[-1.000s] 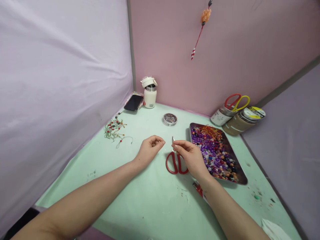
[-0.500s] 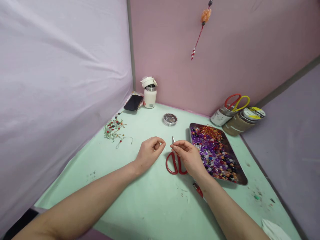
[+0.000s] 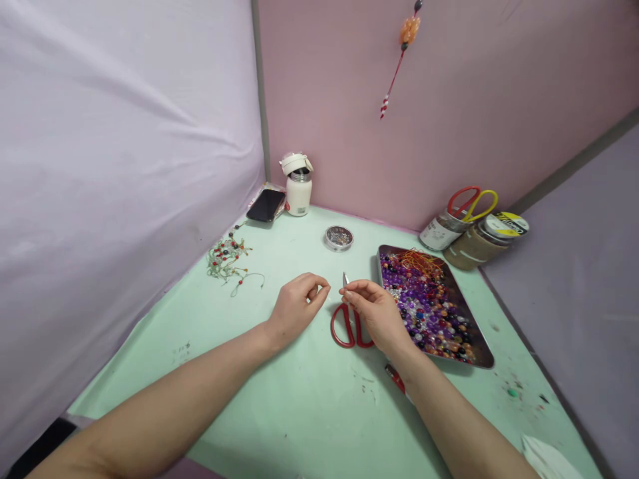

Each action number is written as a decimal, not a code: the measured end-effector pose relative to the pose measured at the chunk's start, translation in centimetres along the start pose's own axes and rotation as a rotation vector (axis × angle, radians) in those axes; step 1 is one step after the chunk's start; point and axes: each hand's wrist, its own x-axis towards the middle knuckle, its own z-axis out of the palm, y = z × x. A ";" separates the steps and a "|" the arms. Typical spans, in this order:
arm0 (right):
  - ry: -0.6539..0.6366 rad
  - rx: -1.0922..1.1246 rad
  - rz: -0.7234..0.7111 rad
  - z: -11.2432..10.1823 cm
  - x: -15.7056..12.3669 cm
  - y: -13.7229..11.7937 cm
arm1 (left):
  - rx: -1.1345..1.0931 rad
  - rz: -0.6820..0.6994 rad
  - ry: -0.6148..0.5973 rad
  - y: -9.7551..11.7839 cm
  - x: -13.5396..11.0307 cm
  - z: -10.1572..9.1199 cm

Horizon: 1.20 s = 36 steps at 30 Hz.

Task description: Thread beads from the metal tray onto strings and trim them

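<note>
My left hand (image 3: 299, 305) is closed in a pinch over the middle of the table; whatever sits between its fingertips is too small to make out. Facing it, my right hand (image 3: 375, 310) pinches with thumb and forefinger, and what it holds is likewise too fine to name. A small gap separates the two sets of fingertips. Under my right hand lie red-handled scissors (image 3: 342, 327), partly covered, their tip pointing away from me. Just right of that hand is a metal tray (image 3: 472, 319) filled with purple, clear, black and orange beads (image 3: 424, 303), with orange-red thread (image 3: 422, 263) on top.
A round clear case (image 3: 339, 237) lies ahead. Beaded green cords (image 3: 227, 259) lie left, near a phone (image 3: 266, 205) and a white bottle (image 3: 299, 193). Jars (image 3: 439, 231), one holding scissors, stand back right. A red object (image 3: 395, 378) lies beside my right forearm. A beaded string (image 3: 394, 80) hangs above.
Both hands keep almost the same pinched pose and place. The whole view has shifted very slightly; nothing on the table has visibly moved.
</note>
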 end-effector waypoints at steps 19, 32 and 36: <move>0.039 -0.034 0.011 0.2 0.0 -0.3 | 0.098 0.086 -0.014 -0.2 0.0 -0.1; 0.030 -0.050 0.011 0.1 0.0 -0.1 | 0.056 0.076 -0.006 0.0 0.1 -0.1; 0.025 -0.044 0.013 0.1 0.0 -0.2 | 0.062 0.082 -0.011 0.0 0.1 -0.2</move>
